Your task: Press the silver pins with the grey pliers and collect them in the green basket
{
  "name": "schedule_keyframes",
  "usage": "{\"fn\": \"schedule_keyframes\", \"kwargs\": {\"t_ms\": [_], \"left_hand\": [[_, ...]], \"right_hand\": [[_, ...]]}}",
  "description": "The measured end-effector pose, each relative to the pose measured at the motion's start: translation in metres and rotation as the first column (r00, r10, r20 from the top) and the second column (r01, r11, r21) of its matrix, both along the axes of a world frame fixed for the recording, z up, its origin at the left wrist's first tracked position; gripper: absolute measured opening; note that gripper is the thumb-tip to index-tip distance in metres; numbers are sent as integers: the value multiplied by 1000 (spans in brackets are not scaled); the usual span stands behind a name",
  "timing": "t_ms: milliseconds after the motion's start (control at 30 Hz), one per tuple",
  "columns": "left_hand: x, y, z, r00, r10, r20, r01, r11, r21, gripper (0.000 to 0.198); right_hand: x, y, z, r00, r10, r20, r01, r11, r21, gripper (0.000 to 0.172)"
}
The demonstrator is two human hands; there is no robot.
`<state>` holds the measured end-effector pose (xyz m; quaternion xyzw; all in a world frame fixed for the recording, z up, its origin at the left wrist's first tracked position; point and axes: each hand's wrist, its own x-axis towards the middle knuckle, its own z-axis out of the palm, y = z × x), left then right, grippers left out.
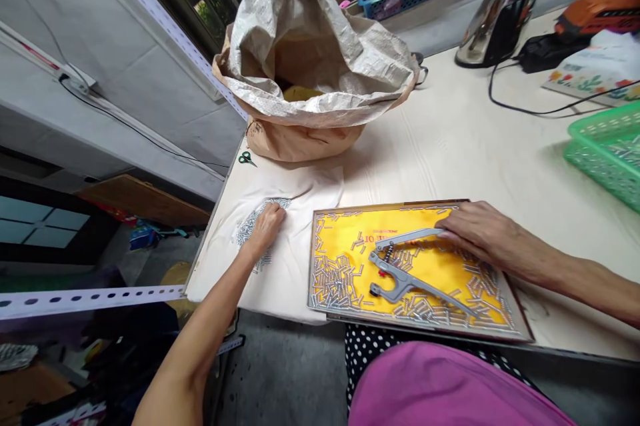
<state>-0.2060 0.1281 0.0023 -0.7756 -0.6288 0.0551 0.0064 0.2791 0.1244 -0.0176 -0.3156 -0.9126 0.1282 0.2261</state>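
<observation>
So the left hand [263, 227] is down on a little heap of small metal pieces [253, 223] sitting on a white cloth [295, 239] at about 9 o'clock from the tray. Its grip is curled closed over some of them, though how many it's actually pinching I can't tell. The right hand [477, 229] lies flat with loose, open fingers on the upper handle of the grey pliers [407, 266], which rest in the yellow tray [520, 326] among loads more of those pieces.

Biggest risk I'd say: that cloth hangs right at the surface edge at 7 o'clock, so a sloppy scoop could flick pieces onto the floor. The tray also overhangs the near edge a bit, so leaning on the pliers might tip it lapward. The scissors [245, 159] at 11 o'clock look safely out of the way.
</observation>
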Motion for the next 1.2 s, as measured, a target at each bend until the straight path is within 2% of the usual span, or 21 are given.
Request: {"fn": "schedule_keyframes", "kwargs": {"t_ms": [133, 200, 267, 333, 400, 467, 533, 600, 700, 900, 967, 1133, 1200], "left_hand": [[10, -2, 8, 975, 49, 217, -98, 971, 218, 21], [28, -10, 17, 928, 119, 354, -214, 947, 241, 19], [56, -25, 27, 827, 226, 515, -342, 929, 141, 19], [91, -46, 34, 670, 319, 670, -386, 921, -53, 22], [129, -69, 36, 535, 388, 751, -306, 917, -255, 24], [160, -89, 32, 430, 465, 774, -232, 885, -403, 25], [181, -102, 23, 355, 529, 771, -198, 848, -491, 28], [190, -108, 14, 310, 579, 754, -189, 815, -548, 31], [192, -109, 3, 319, 613, 723, -170, 788, -592, 34], [194, -104, 2, 471, 564, 679, -164, 812, -561, 22], [197, -103, 4, 466, 585, 664, -161, 794, -587, 18], [202, -104, 8, 371, 722, 584, -147, 666, -731, 14], [202, -104, 8, 347, 743, 573, -156, 648, -746, 15]], "right_hand": [[-1, -1, 5, 998, -24, 57, 23, 1000, 13, 38], [-2, -1, 8, 996, -24, 80, 22, 999, 30, 39], [-3, 0, 9, 995, -16, 99, 11, 999, 52, 39], [-4, 1, 10, 993, -10, 113, 2, 997, 75, 39], [-6, 1, 11, 993, -11, 121, 0, 996, 92, 38], [-8, 1, 13, 992, -13, 123, 0, 994, 106, 38], [-9, 0, 16, 992, -15, 124, 0, 992, 124, 38], [-10, -1, 19, 991, -18, 132, -1, 990, 143, 39], [-11, -2, 23, 989, -18, 146, -7, 985, 171, 42], [-11, -2, 25, 988, -20, 151, -9, 982, 190, 41], [-11, -2, 25, 988, -18, 153, -13, 981, 195, 40], [-15, -6, 23, 989, -25, 147, -9, 974, 228, 36], [-18, -13, 25, 987, -55, 148, 17, 969, 246, 36]]}}
